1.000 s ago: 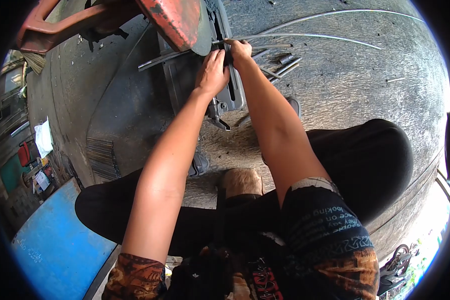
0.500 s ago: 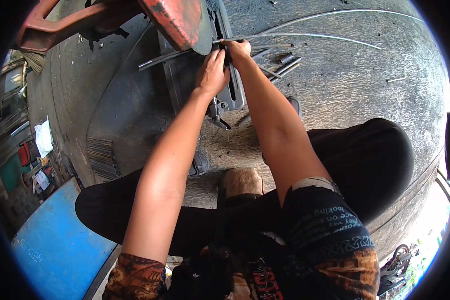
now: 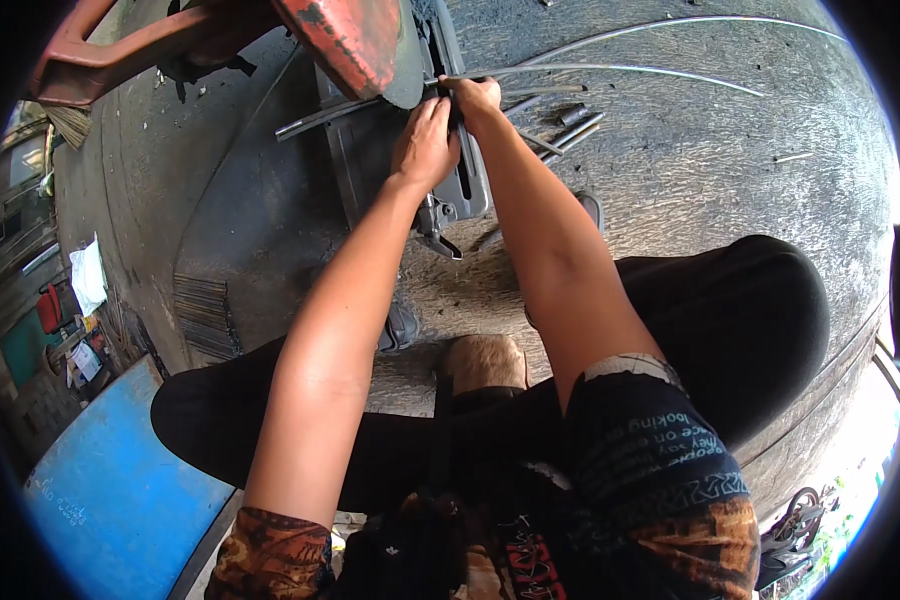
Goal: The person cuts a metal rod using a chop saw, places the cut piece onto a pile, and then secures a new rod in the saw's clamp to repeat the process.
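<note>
White print runs upside down on the dark sleeve (image 3: 660,440) at 5 o'clock: "looking", "ace on", "They say" and "eople" can be read, and the rest is cut off. Faint white scribble on the blue board (image 3: 100,480) at 8 o'clock is illegible.

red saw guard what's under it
The dark blade edge shows below the red guard, and a thin metal rod pinched by the right hand reaches it. The rest of the blade is hidden.
</note>
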Action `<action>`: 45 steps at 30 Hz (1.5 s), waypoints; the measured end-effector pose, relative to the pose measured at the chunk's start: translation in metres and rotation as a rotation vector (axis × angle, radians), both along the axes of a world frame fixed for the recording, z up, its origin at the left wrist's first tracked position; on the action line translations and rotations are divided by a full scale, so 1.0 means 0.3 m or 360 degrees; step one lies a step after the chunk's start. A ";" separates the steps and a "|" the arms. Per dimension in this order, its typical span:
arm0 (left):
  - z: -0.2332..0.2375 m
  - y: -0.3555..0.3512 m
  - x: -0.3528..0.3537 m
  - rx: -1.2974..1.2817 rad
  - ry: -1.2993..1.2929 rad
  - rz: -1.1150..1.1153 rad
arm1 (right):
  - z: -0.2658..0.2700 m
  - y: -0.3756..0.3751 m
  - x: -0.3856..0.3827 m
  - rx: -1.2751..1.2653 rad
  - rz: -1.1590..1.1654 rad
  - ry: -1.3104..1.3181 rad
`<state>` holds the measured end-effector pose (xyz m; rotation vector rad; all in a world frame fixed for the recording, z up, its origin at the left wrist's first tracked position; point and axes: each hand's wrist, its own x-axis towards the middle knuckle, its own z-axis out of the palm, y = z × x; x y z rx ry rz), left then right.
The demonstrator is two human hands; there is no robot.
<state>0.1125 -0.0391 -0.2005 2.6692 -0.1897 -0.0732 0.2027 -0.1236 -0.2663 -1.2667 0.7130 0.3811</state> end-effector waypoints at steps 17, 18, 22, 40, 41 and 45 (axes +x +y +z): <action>0.048 0.070 -0.136 -0.0038 -0.0113 0.0081 | -0.092 -0.007 -0.079 -0.0407 0.0033 -0.0159; 0.047 0.078 -0.154 -0.0039 -0.0134 0.0087 | -0.092 -0.015 -0.085 -0.0408 0.0037 -0.0181; 0.102 0.095 -0.239 -0.0088 -0.0120 0.0180 | 0.009 -0.070 -0.135 -0.0655 0.0261 -0.0048; 0.182 0.207 -0.487 -0.0127 -0.0067 0.0531 | 0.062 -0.079 -0.426 -0.1157 0.0917 -0.0399; 0.177 0.205 -0.490 -0.0147 -0.0042 0.0549 | 0.057 -0.078 -0.422 -0.1172 0.0920 -0.0406; 0.154 0.187 -0.495 -0.0214 0.0002 0.0554 | 0.139 -0.069 -0.451 -0.1022 0.0960 -0.0475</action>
